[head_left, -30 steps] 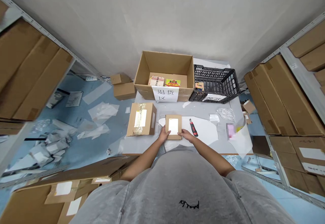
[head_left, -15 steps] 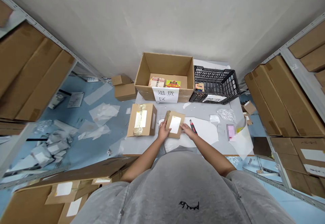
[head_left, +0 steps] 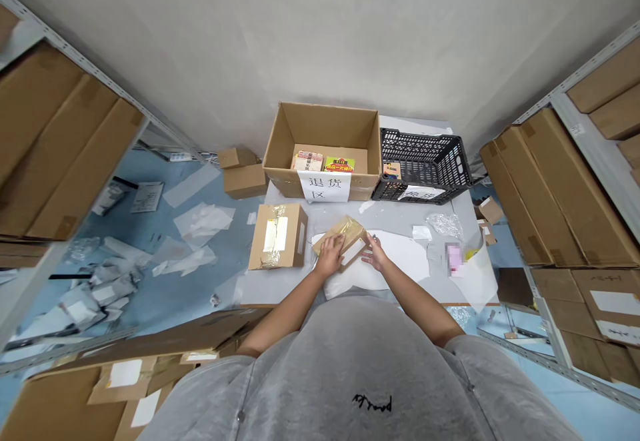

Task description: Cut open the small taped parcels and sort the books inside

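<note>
A small cardboard box (head_left: pixel 349 229) with clear tape along its top sits tilted at the table's front middle, its white label on the side toward me. My left hand (head_left: pixel 330 256) lies over its near left part, fingers wrapped onto the top. Close by the box's right end is my right hand (head_left: pixel 375 253), fingers apart; whether it touches the box is unclear. A dark tip of the utility knife (head_left: pixel 375 236) shows beside this hand, which hides the rest. Beneath them lies a white sheet (head_left: pixel 407 254). Left of these stands a larger taped carton (head_left: pixel 265 236).
At the back are an open carton (head_left: pixel 285 184) with colourful packets and a black plastic crate (head_left: pixel 450 188). Bubble wrap (head_left: pixel 445 226) lies on the right. Shelves of cartons (head_left: pixel 545 188) flank both sides; paper scraps (head_left: pixel 200 221) litter the floor at left.
The small box has been turned so its taped face is up and its label faces me. My left hand moved onto its top; my right hand now covers most of the knife.
</note>
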The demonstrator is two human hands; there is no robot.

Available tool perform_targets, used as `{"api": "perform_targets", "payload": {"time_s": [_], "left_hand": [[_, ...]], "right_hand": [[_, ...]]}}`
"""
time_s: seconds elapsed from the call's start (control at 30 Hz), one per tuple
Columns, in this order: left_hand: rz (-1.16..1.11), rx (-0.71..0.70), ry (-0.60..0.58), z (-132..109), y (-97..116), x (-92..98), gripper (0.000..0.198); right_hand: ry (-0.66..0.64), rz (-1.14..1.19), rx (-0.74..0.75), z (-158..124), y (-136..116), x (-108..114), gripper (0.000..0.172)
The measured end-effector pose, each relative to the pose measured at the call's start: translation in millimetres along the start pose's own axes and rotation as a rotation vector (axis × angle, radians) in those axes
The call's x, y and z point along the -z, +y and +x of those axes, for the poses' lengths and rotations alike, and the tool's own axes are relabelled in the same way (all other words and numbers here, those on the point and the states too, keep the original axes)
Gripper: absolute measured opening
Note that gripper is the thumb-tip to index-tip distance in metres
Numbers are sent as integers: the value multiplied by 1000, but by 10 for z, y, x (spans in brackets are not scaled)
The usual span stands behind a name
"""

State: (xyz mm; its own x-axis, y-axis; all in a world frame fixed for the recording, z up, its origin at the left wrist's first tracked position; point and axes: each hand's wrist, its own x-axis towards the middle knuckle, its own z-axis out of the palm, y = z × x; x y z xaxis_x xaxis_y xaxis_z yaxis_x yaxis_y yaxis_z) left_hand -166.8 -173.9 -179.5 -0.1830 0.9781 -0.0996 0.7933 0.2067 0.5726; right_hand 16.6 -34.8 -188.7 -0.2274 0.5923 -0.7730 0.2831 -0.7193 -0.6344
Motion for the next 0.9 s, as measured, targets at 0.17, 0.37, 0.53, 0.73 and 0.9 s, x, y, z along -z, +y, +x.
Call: {"api": "perform_targets", "payload": {"time_s": [0.17, 0.37, 0.53, 0.73, 0.9], "left_hand": [[96, -137, -77, -11, -27, -46, 88], [150, -247, -153, -59, -136, -88, 80], [165, -85, -3, -43, -187, -112, 62], [218, 63, 59, 57, -189, -95, 67], [217, 125, 54, 155, -140, -52, 65]], "right_hand": [[44, -224, 177, 64, -9, 66, 75], [-67, -385, 376, 152, 58, 27, 44], [24, -550, 298, 232, 168, 32, 37], [41, -570, 259, 308, 127, -39, 28], [58, -546, 248, 316, 108, -126, 25]]}}
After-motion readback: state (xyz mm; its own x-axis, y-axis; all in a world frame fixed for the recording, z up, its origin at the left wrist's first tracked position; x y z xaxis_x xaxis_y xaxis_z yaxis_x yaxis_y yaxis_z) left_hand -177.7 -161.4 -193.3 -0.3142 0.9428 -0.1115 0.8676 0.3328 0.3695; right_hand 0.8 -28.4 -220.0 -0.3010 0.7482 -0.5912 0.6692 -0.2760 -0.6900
